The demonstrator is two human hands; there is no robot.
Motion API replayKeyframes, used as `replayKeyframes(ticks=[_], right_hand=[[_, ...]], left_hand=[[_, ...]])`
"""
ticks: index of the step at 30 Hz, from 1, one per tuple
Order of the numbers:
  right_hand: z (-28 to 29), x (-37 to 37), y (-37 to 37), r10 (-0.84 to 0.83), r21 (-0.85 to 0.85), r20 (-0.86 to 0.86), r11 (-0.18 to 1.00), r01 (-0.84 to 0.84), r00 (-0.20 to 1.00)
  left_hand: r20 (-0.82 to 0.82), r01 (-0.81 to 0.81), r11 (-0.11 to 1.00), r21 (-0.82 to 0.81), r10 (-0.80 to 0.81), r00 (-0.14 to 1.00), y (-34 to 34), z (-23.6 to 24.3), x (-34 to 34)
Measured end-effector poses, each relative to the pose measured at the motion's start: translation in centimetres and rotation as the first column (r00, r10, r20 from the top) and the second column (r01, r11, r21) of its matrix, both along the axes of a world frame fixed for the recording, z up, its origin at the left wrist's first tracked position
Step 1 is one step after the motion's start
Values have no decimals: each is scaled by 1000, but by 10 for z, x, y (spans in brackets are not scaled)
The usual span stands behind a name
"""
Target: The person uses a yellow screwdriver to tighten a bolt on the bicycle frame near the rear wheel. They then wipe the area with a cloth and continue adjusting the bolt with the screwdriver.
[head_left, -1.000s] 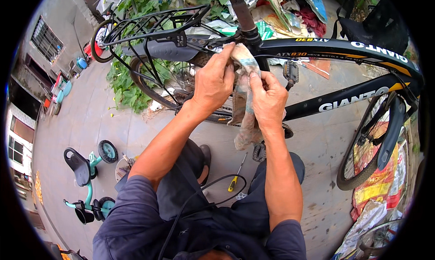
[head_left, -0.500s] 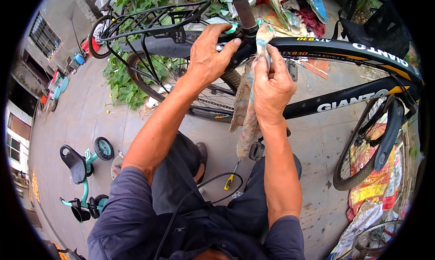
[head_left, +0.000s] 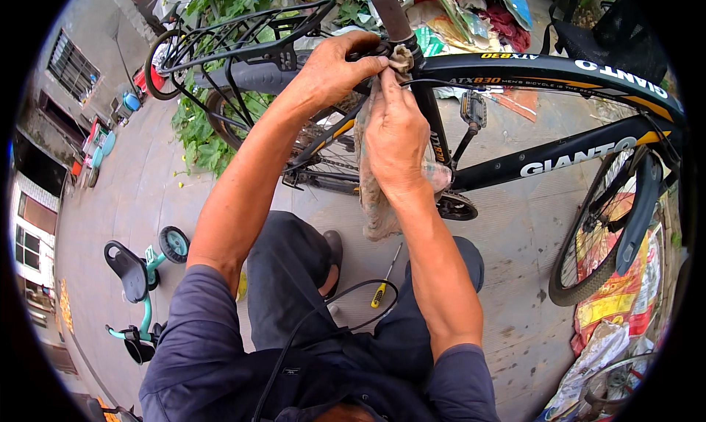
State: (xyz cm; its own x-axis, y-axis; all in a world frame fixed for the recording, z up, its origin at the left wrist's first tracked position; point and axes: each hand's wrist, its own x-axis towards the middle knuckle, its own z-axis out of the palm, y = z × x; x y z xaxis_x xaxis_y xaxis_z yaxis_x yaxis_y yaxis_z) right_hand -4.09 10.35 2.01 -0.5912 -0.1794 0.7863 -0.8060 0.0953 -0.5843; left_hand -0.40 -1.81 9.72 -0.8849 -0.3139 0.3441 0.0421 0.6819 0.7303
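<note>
A black bicycle frame with orange stripes lies across the far side, its rusty seat post rising at the middle. A dirty cloth rag is bunched around the frame joint below the post and hangs down. My left hand is closed at the joint, fingers curled behind it and thumb against the bunched rag; its fingertips are partly hidden. Close beside it, my right hand pinches the rag on the near side, fingers pointing up toward the post.
A yellow-handled screwdriver lies on the floor between my legs, beside a black cord. At left stands a teal child's tricycle. Leafy plants and plastic sacks lie beyond the bicycle. A pedal sticks out.
My right hand has moved left and closer to my left hand, taking the rag with it. The rag is now bunched at the joint. The pedal crank has turned upward.
</note>
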Motion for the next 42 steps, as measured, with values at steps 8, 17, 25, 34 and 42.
replayKeyframes(ticks=[8,17,25,34,42], right_hand=[[0,6,5,-85,290,-52,952,96,995],[-12,0,13,17,309,-50,951,0,999],[-21,3,28,-51,44,-5,998,51,999],[-15,-25,29,82,108,34,990,-85,996],[-14,-46,24,109,198,-184,978,-72,977]], left_hand=[[42,-78,993,-87,82,996,9,7,-15],[-210,-300,857,-419,230,950,30,-11,-19],[-356,-333,752,-570,139,924,18,-25,-24],[-361,-318,837,-446,157,919,16,-30,-20],[-365,-315,858,-405,164,917,15,-32,-15]])
